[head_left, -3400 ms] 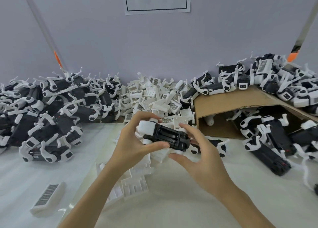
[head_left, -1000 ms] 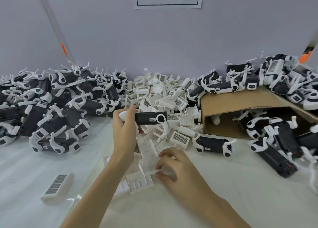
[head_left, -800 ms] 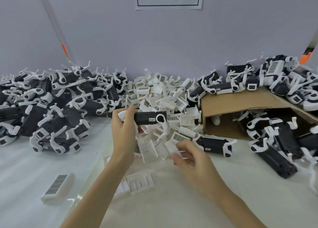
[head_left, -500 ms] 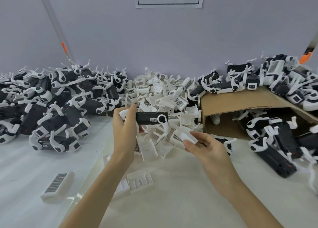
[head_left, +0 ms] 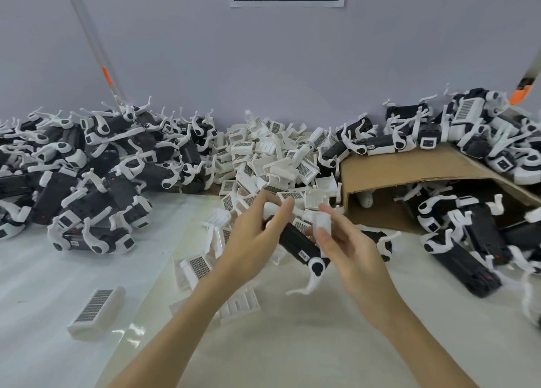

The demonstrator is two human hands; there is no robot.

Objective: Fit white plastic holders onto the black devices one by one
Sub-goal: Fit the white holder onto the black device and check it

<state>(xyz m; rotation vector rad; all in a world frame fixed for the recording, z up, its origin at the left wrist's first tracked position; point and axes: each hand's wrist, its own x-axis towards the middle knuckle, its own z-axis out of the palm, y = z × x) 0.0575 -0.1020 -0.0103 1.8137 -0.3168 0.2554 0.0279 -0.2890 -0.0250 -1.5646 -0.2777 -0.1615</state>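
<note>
While left hand (head_left: 248, 241) grips the black device (head_left: 295, 241) tilted over the desk (head_left: 292, 343), right hand (head_left: 348, 247) fingers (head_left: 323, 236) pinch a white holder (head_left: 322, 222) against it.

Both bare forearms reach forward, left hand (head_left: 251, 238) curled round a device (head_left: 295, 241), right hand (head_left: 348, 247) close beside it pinching a holder (head_left: 322, 222) in thumb and fingers.

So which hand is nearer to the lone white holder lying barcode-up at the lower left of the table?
Left. The left hand grips the black device right of and beyond the lone white holder; the right hand, pinching another white holder, is farther right.
</note>
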